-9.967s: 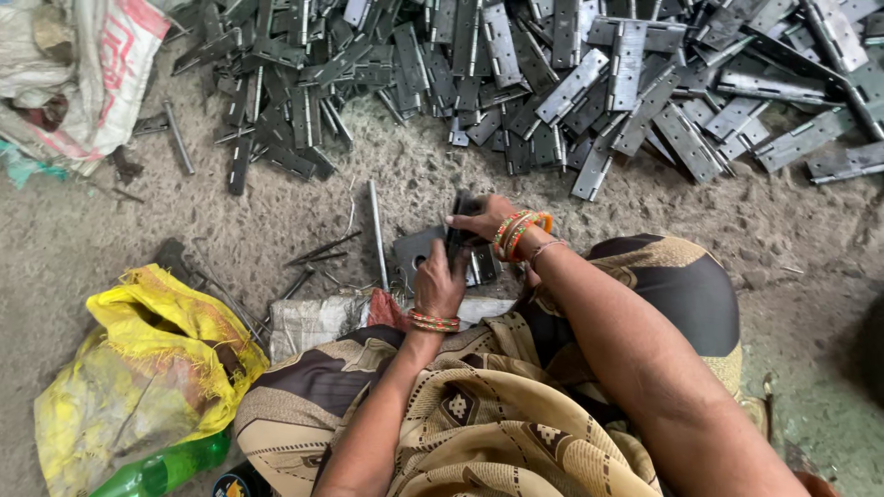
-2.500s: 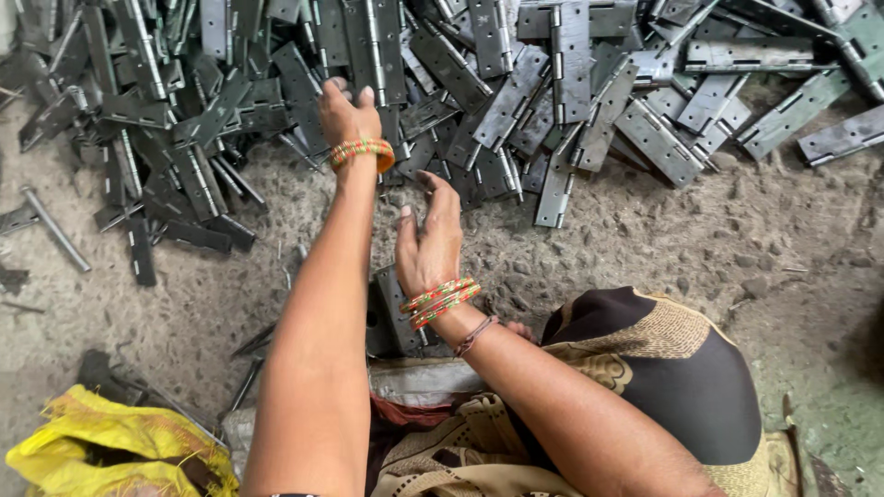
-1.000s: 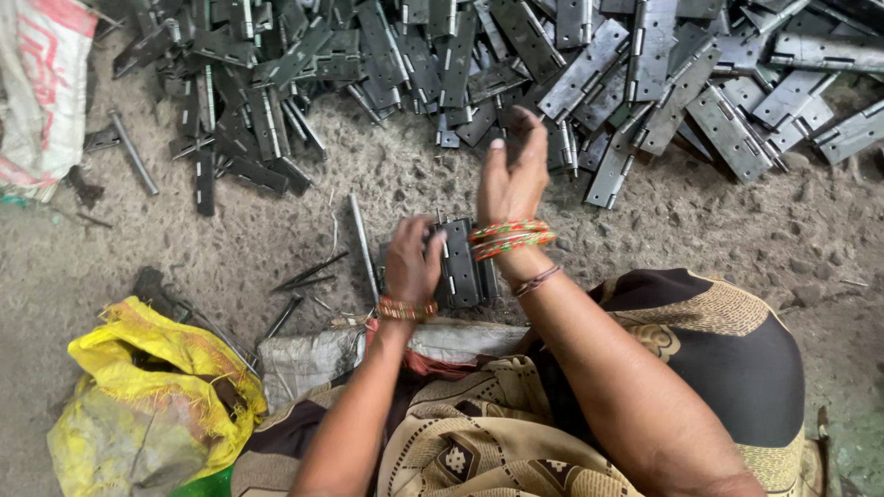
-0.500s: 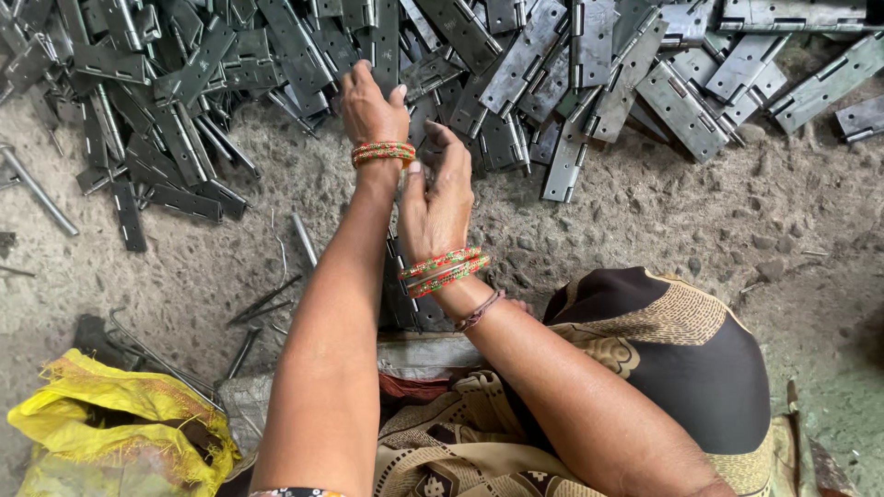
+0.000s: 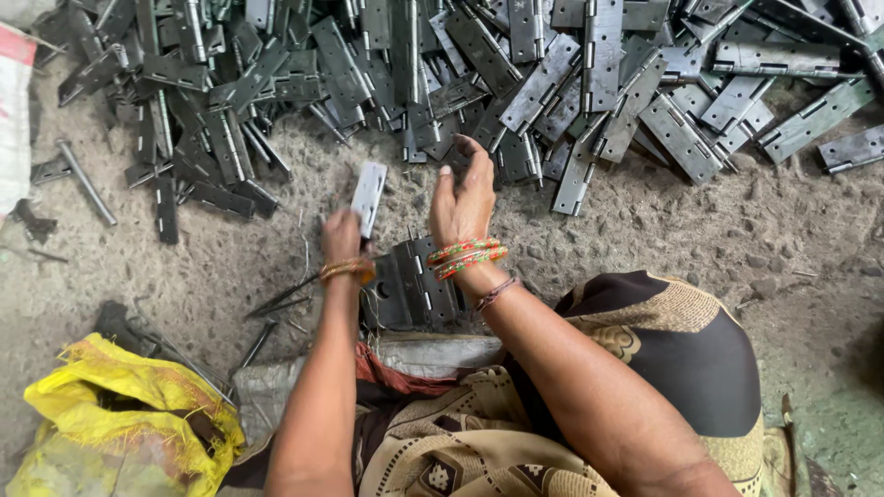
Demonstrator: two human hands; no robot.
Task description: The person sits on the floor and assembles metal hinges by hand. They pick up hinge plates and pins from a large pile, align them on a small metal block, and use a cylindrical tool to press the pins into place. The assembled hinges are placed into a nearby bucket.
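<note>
Left hand: the left hand [image 5: 343,235] is closed around the lower end of 1 hinge [image 5: 368,197], fingers wrapped on it, a bangle [image 5: 346,269] at the wrist.
Hinge: a pale grey metal leaf, standing nearly upright and tilted a little to the right, lifted clear of the floor, just left of the stack.
Right hand: the right hand [image 5: 463,195] is open and holds nothing, palm turned toward the left hand, fingers half spread and slightly curled, fingertips up toward the pile.
Bangles: a band of red and green bangles [image 5: 467,257] sits on the right wrist, a thin dark thread just below it.
Stack: a short row of dark hinges [image 5: 408,292] stands on edge, directly below both hands and just in front of the person's lap.
Pile: a big loose pile [image 5: 516,74] of grey hinges lies above the stack, spread across the whole top of the view; the right fingertips are just short of its near edge.
Floor: gritty grey floor [image 5: 681,221] lies between pile and stack.
Rods: a few thin dark rods [image 5: 276,299] lie left of the stack, near the left wrist.
Bag: a crumpled yellow bag [image 5: 120,423] sits well left of and below the stack.
Lap: patterned tan and black cloth [image 5: 645,368] covers the knee right of the stack.
</note>
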